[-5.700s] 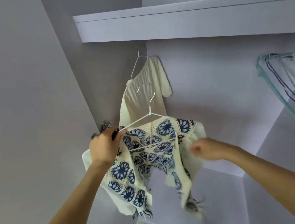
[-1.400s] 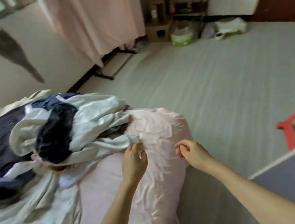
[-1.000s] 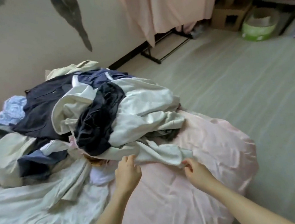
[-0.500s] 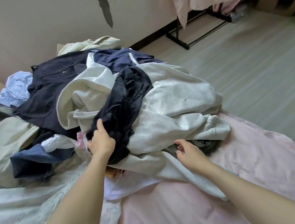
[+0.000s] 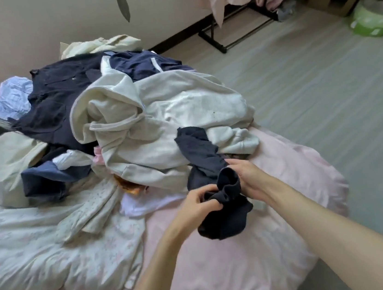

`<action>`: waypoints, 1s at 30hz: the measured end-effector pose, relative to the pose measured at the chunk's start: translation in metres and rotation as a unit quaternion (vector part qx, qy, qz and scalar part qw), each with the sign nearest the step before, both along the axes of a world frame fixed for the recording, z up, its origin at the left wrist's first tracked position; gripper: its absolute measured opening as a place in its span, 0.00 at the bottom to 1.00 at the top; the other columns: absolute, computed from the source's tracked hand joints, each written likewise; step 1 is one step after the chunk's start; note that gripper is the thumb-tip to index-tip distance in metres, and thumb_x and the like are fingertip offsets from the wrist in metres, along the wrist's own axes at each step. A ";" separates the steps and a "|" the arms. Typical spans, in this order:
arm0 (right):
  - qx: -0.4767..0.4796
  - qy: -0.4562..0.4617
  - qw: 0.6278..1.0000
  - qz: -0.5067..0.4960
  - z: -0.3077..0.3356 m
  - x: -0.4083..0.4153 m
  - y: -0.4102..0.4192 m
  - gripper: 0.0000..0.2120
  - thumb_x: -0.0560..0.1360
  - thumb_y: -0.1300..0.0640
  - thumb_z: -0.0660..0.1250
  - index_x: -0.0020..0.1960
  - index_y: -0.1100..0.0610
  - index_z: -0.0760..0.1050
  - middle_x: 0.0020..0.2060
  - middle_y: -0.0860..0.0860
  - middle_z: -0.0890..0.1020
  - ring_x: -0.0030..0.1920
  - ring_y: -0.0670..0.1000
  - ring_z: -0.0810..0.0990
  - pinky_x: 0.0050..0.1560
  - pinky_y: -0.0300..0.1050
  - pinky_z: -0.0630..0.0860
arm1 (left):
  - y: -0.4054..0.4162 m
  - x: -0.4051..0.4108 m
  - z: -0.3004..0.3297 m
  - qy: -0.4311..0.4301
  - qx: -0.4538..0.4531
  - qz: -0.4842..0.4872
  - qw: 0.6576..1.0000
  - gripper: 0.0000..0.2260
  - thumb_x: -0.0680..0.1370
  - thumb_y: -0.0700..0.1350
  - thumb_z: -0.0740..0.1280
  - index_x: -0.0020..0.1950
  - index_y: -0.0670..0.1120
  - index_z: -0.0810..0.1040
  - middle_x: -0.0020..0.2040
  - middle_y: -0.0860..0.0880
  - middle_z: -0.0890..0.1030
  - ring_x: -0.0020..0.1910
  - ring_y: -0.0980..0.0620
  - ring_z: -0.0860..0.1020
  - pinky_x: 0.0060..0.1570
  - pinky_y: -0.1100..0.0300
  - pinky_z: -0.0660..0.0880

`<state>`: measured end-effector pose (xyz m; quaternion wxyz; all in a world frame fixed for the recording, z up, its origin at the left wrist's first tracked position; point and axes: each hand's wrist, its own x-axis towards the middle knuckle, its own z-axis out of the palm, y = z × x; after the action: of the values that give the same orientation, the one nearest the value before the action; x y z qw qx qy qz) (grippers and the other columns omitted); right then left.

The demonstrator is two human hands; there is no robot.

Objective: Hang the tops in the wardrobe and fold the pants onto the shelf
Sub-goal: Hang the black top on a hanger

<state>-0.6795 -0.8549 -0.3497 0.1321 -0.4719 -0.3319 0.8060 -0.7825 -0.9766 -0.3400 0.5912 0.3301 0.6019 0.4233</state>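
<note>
No legible text, label or number anywhere.

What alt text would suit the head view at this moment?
Both hands, left hand and right hand, grip a dark navy garment at the near edge of a clothes pile on a pink-sheeted bed. A pale floor and a clothes rack base lie beyond.

Lighting was soft, diffuse, moderately bright; shadows faint, no glare. Wide-angle lens bent lines near the frame edges. Left hand (image 5: 199, 205) slightly motion-blurred; overall detail was soft.
</note>
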 end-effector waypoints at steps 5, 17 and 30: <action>0.011 -0.027 0.998 -0.056 0.021 0.109 -0.034 0.12 0.77 0.66 0.59 0.58 0.63 0.76 0.36 0.53 0.77 0.32 0.49 0.73 0.34 0.40 0.71 | -0.005 0.058 0.012 -0.093 -0.002 0.169 0.981 0.06 0.74 0.36 0.64 0.46 0.45 0.78 0.37 0.50 0.82 0.39 0.53 0.79 0.38 0.64 0.76; 0.238 -0.043 0.965 -0.104 0.068 0.357 -0.149 0.28 0.69 0.53 0.72 0.66 0.49 0.67 0.57 0.45 0.79 0.56 0.39 0.77 0.50 0.33 0.74 | 0.012 0.290 0.064 -0.311 -0.219 0.054 0.923 0.13 0.81 0.42 0.52 0.41 0.41 0.71 0.27 0.45 0.80 0.31 0.48 0.78 0.28 0.62 0.77; 0.200 -0.089 0.839 -0.498 0.098 0.568 -0.289 0.07 0.78 0.57 0.62 0.50 0.59 0.76 0.44 0.54 0.83 0.45 0.49 0.83 0.41 0.42 0.79 | -0.067 0.521 0.090 0.036 -0.029 -0.453 0.890 0.19 0.79 0.51 0.61 0.68 0.47 0.68 0.59 0.47 0.77 0.53 0.56 0.77 0.47 0.73 0.71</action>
<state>-0.1119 -1.1434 -0.2514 0.5772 -0.6066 -0.2165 0.5021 -0.2616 -1.0432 -0.2504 0.7059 0.5650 0.4197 0.0795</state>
